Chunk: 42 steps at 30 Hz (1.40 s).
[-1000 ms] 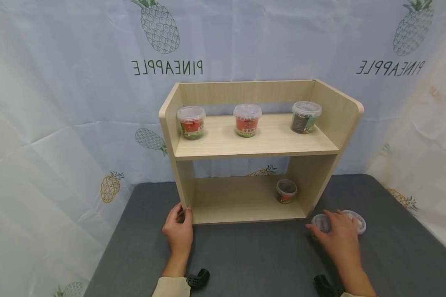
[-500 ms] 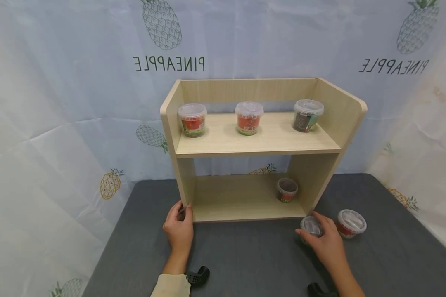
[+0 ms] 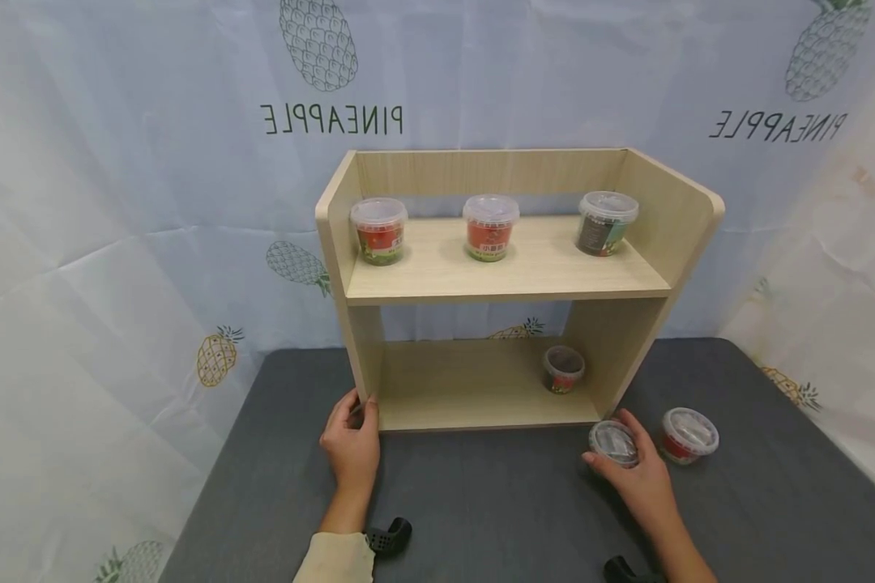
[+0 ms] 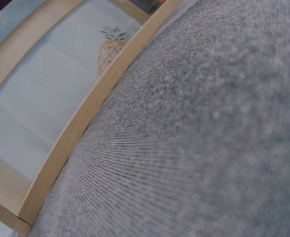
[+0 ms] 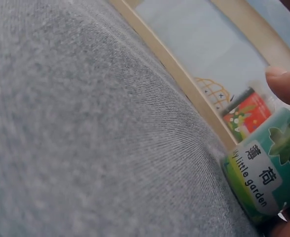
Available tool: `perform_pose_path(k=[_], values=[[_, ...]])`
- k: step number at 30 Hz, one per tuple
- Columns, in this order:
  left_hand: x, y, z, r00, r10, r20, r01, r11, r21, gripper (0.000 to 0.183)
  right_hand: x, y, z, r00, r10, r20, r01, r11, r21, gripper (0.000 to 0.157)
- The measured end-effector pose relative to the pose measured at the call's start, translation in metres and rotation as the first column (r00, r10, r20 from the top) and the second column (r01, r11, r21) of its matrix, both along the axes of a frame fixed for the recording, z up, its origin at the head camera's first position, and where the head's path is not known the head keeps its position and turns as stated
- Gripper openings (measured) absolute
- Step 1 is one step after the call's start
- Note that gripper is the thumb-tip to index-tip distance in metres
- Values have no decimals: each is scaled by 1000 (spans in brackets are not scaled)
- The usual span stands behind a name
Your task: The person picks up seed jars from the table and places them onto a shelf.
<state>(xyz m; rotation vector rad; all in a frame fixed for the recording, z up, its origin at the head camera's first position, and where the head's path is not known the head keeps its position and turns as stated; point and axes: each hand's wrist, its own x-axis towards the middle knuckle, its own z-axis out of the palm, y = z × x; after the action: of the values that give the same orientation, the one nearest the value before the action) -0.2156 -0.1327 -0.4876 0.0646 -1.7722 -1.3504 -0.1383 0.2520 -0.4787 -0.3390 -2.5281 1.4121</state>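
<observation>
My right hand (image 3: 640, 478) holds a small lidded plastic cup (image 3: 615, 443) between thumb and fingers, just off the shelf's lower right front corner. In the right wrist view the cup's green label (image 5: 268, 163) reads "My little garden" and shows a leaf; its base is at or near the grey cloth. My left hand (image 3: 352, 449) grips the foot of the left side panel of a light wooden two-tier shelf (image 3: 467, 405), thumb and fingers either side of its edge. A red-labelled lidded cup (image 3: 689, 436) stands right of my right hand.
On the upper tier stand two red-labelled cups, one at left (image 3: 381, 233) and one in the middle (image 3: 490, 229), plus a dark green cup (image 3: 607, 225) at right. Another red-labelled cup (image 3: 563, 370) sits low at right. A pineapple-print curtain (image 3: 153, 162) hangs behind.
My right hand has shifted left with the green-labelled cup, away from the red-labelled cup on the cloth. My left hand stays at the shelf's corner. The head view has tilted slightly.
</observation>
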Motion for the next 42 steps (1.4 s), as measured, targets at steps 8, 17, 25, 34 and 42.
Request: perform_pose_path(k=[8, 17, 25, 34, 42], values=[[0, 0, 1, 1000, -3, 17, 3, 1000, -5, 22, 0, 1, -4, 995, 71, -63, -82, 980, -184, 91], [1, 2, 6, 1000, -7, 0, 7, 1000, 6, 22, -2, 3, -2, 993, 115, 15, -109, 970, -216, 81], [-2, 2, 0, 999, -14, -30, 14, 1000, 1, 23, -2, 0, -2, 994, 98, 49, -85, 972, -218, 85], [-2, 1, 1, 1000, -9, -26, 9, 1000, 7, 23, -4, 1, -2, 992, 79, 97, -63, 985, -159, 87], [-2, 3, 2, 999, 24, -35, -24, 1000, -7, 24, -4, 0, -3, 991, 79, 105, -65, 990, -126, 86]])
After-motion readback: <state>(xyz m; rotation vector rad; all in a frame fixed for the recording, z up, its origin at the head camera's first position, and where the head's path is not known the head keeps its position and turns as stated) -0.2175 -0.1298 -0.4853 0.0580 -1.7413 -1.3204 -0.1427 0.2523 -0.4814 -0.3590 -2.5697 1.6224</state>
